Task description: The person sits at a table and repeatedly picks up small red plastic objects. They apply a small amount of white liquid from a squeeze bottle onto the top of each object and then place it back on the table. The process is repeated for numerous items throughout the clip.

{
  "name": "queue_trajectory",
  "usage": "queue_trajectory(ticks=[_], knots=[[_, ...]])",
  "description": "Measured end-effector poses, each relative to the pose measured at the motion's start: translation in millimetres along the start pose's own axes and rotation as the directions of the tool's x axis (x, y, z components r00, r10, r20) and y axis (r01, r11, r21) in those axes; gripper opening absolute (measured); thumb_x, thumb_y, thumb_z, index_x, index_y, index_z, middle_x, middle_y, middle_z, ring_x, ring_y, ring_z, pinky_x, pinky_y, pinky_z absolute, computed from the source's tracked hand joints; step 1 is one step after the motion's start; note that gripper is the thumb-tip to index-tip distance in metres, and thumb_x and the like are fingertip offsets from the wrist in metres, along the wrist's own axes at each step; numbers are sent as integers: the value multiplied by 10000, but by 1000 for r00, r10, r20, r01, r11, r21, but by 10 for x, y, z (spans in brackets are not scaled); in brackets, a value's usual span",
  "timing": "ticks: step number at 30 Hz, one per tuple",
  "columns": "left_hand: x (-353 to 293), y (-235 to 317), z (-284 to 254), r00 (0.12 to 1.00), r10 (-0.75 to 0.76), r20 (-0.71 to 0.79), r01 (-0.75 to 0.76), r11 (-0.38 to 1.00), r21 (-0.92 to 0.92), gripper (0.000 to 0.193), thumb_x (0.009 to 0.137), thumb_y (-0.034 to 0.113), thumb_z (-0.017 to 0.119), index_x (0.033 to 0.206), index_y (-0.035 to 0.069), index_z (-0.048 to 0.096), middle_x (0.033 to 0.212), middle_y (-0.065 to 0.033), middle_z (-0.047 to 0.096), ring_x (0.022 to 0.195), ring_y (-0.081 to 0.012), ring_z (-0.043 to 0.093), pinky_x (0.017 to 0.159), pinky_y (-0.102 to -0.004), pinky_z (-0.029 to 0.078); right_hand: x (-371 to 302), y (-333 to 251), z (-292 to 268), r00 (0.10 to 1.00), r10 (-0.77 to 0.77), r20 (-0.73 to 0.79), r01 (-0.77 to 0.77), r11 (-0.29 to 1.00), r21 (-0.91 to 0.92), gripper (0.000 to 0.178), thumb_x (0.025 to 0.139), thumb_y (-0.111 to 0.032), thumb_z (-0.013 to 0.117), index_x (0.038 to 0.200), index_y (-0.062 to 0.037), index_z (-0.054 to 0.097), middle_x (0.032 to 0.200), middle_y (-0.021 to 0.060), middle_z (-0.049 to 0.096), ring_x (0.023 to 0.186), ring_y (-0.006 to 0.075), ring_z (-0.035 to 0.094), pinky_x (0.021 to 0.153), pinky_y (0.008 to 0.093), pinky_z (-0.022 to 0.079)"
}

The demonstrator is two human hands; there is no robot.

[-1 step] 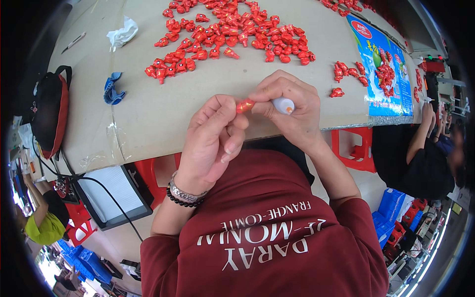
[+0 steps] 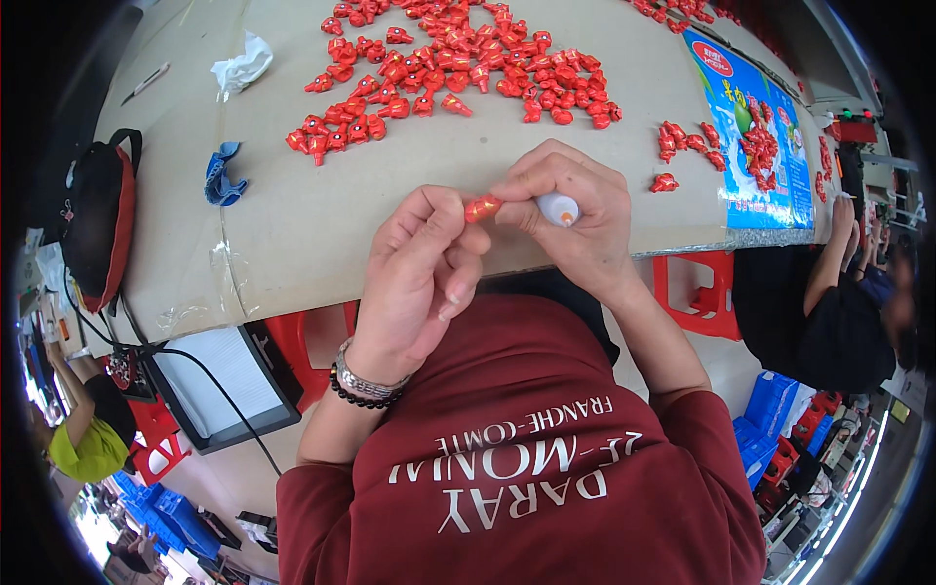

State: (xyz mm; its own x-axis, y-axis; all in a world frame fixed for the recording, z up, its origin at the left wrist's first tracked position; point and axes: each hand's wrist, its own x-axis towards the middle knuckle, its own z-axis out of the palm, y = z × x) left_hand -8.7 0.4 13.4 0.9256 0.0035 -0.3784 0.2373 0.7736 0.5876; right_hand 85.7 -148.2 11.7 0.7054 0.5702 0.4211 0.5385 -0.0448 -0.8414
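Between the thumb and fingers of my left hand (image 2: 421,263) is a small glossy red figurine part (image 2: 482,208) with gold markings. My right hand (image 2: 582,210) has its thumb and index fingertips at the right end of that part. A small white bottle (image 2: 558,209) with an orange tip sits in the same right hand, its tip pointing down towards me. Both hands are raised near the front edge of the table (image 2: 312,229). Beyond them lies a big loose pile of similar red parts (image 2: 453,63), some with eye-like markings.
A blue printed sheet (image 2: 780,200) bears more red parts at the right. To the left are a crumpled tissue (image 2: 244,63), a blue cloth scrap (image 2: 224,175), a pen (image 2: 145,83) and a black-and-red bag (image 2: 102,219). A co-worker's arm (image 2: 827,258) reaches in from the right.
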Motion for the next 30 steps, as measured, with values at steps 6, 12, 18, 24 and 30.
queue_trajectory(ticks=[6, 12, 18, 24, 30], knots=[[-20, -56, 26, 963, 271, -13, -246, 893, 377, 158, 942, 135, 525, 979, -19, 533, 719, -42, 593, 434, -26, 432, 359, -166, 317, -23, -59, 10, 997, 75, 3, -75, 996, -45, 160, 692, -43, 762, 819, -16, 670, 728, 56, 620, 648, 129, 574, 557, 250, 425], [8, -90, -36, 949, 317, 4, -293, 874, 389, 112, 925, 81, 538, 963, -23, 553, 666, -24, 578, 428, -18, 426, 365, -164, 316, -32, -42, 6, 993, 112, 37, -113, 993, 17, 155, 691, -30, 760, 820, -15, 674, 732, 59, 635, 659, 130, 589, 563, 248, 438], [28, -114, -75, 945, 324, 46, -315, 861, 399, 73, 914, 45, 540, 930, -15, 579, 636, -13, 565, 432, -20, 441, 366, -166, 318, -52, 42, 20, 998, -43, 39, 44, 999, -31, 180, 668, -17, 767, 821, -30, 675, 726, 60, 631, 645, 162, 589, 554, 265, 448], [40, -107, -116, 944, 319, 87, -325, 846, 423, 72, 910, 33, 546, 932, -18, 592, 627, -12, 558, 433, -25, 448, 371, -172, 326, -45, 123, 14, 976, -213, 51, 216, 974, -74, 208, 639, -31, 784, 804, -35, 657, 714, 62, 617, 623, 178, 569, 515, 276, 433], [38, -98, -110, 945, 311, 101, -323, 832, 452, 76, 911, 35, 550, 931, -22, 595, 620, -13, 551, 442, -26, 456, 377, -170, 333, -52, 167, 24, 969, -243, 50, 246, 967, -64, 233, 618, -37, 792, 804, -28, 651, 711, 67, 600, 595, 181, 528, 497, 280, 409]])
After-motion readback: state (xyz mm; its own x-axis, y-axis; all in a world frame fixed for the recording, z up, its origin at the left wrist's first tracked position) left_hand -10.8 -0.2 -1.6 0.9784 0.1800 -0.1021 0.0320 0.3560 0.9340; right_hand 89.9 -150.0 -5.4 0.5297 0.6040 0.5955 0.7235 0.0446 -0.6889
